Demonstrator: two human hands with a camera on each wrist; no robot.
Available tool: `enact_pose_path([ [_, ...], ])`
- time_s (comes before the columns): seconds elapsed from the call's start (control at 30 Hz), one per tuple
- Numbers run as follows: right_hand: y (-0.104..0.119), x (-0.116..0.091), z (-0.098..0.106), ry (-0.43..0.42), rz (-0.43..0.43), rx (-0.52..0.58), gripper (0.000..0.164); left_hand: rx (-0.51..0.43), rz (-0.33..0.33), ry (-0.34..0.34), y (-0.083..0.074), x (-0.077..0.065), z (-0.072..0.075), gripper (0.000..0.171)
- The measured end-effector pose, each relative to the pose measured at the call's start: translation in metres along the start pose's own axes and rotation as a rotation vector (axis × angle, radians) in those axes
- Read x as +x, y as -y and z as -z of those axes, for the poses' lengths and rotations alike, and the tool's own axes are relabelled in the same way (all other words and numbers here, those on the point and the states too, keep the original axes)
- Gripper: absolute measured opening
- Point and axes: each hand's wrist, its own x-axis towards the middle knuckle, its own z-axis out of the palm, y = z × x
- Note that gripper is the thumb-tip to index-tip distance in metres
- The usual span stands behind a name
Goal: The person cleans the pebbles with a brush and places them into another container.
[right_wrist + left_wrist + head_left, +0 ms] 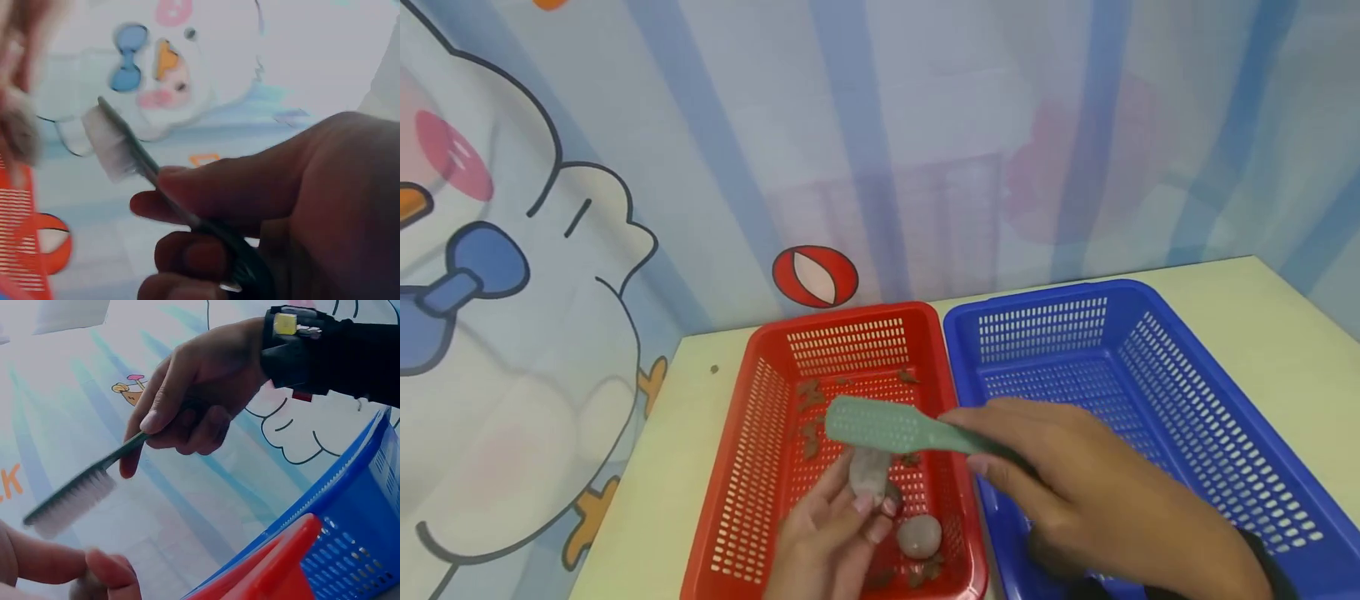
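Note:
My right hand (1060, 475) grips a green brush (880, 425) by its dark handle, fingers curled round it. White bristles (75, 500) line the underside of its head. Over the red basket (737, 467), my left hand (827, 533) holds a pale grey, egg-shaped thing (868, 475) between thumb and fingers. The brush head overlaps the top of this thing in the head view, while a gap shows between them in the right wrist view. A similar pale rounded thing (919, 536) lies in the basket, right of my left hand.
Brown flakes (811, 396) are scattered over the red basket's floor. A blue basket (1120, 287) stands right beside it on the pale table (640, 500). One small brown crumb (714, 368) lies on the table at left. A printed curtain (925, 125) hangs behind.

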Motion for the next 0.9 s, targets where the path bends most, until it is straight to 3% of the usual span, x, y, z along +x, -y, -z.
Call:
enact_pose_path([
  [0.13,-0.007,-0.012,-0.019,0.103,0.030,0.069,0.035,0.008,0.017,0.006,0.003,-0.001,0.004,0.068],
  [0.23,-0.017,-0.023,-0.033,0.096,-0.012,0.071,0.039,0.074,-0.006,-0.004,0.001,-0.001,0.002,0.071],
  [0.33,-0.024,-0.033,-0.045,-0.007,-0.089,0.013,0.044,0.145,-0.052,0.016,0.000,-0.002,0.000,0.069],
  [0.43,-0.024,-0.038,-0.058,-0.181,-0.148,-0.085,0.048,0.167,-0.080,0.043,-0.002,-0.004,-0.001,0.068],
  [0.5,-0.023,-0.039,-0.065,-0.282,-0.190,-0.105,0.044,0.158,-0.077,0.049,-0.002,-0.004,0.000,0.068],
  [0.6,-0.019,-0.041,-0.072,-0.363,-0.205,-0.081,0.031,0.134,-0.065,0.051,0.000,-0.003,0.001,0.068],
  [0.77,-0.023,-0.041,-0.083,-0.338,-0.030,-0.072,0.035,0.116,-0.034,0.039,0.004,0.000,0.003,0.072],
  [0.9,-0.030,-0.041,-0.092,-0.404,0.062,-0.149,0.040,0.144,-0.043,0.051,0.005,0.000,0.004,0.074],
])
